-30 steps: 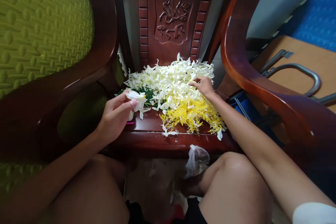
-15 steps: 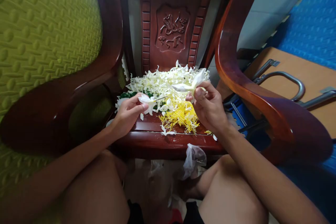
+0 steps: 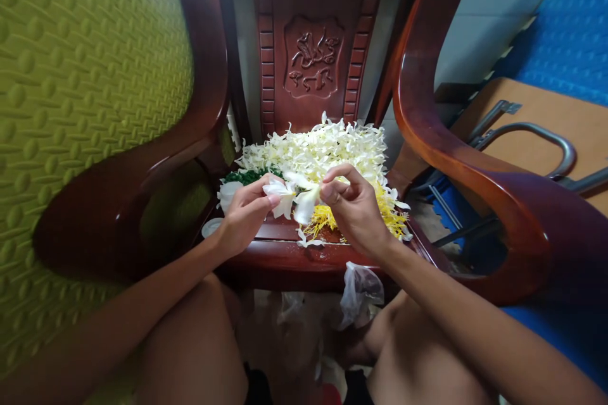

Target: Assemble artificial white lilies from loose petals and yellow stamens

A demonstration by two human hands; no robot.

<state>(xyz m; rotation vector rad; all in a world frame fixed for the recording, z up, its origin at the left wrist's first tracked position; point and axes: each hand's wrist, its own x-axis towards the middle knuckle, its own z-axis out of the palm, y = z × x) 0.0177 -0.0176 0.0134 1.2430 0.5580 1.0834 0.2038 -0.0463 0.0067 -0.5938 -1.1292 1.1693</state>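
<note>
My left hand (image 3: 244, 212) is closed, its thumb and fingers pinching a white artificial-looking flower (image 3: 281, 196) with a yellow centre. My right hand (image 3: 354, 202) pinches the base of a second white flower (image 3: 306, 201), whose petals point left toward the first one. The two flowers meet or overlap between my hands; I cannot tell how they join. Behind them a heap of loose white flower pieces (image 3: 327, 145) covers the chair seat. Yellow strands (image 3: 322, 221) lie in a pile below and behind my right hand.
The carved wooden chair (image 3: 313, 54) has broad curved arms on both sides. Dark green pieces (image 3: 244, 175) and a white round item (image 3: 228, 195) are at the seat's left. A clear plastic bag (image 3: 358, 291) hangs at the front edge. A folded table (image 3: 536, 126) leans at right.
My right hand has moved left and down, bringing its flower against the one in my left hand. The thin dark piece at the left flower's centre no longer shows. The view has shifted slightly.
</note>
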